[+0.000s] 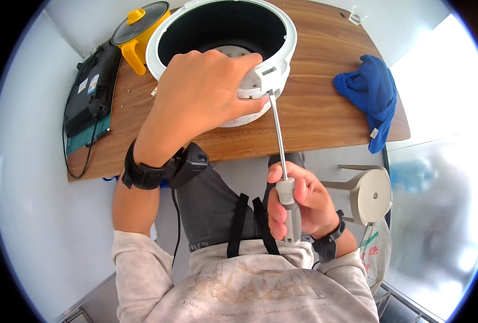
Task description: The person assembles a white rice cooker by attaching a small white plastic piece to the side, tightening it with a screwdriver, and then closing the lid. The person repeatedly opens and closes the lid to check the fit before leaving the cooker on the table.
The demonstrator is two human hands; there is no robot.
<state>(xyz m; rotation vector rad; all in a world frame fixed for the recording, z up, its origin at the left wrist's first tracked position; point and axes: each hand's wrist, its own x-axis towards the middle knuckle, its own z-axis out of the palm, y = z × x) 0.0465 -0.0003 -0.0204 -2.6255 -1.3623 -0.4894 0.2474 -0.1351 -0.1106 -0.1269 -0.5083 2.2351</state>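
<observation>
On a wooden table (pixel 317 118), the half-curled left hand (pixel 204 86) is clasping a white shell's (pixel 291 40) near rim, while a screwdriver (pixel 289 207), wrapped by the right hand (pixel 308 202), is meeting its front and possibly risking slipping into that left hand if overpushed.

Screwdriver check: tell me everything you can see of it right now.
The screwdriver has a long, slim, shiny metal-looking shaft and a two-tone grey handle, apparently plastic. It points away from the wearer, leaning slightly left toward its tip. The right hand grips the handle over the lap; the tip appears to meet the white housing's near side, its exact shape unclear.
</observation>
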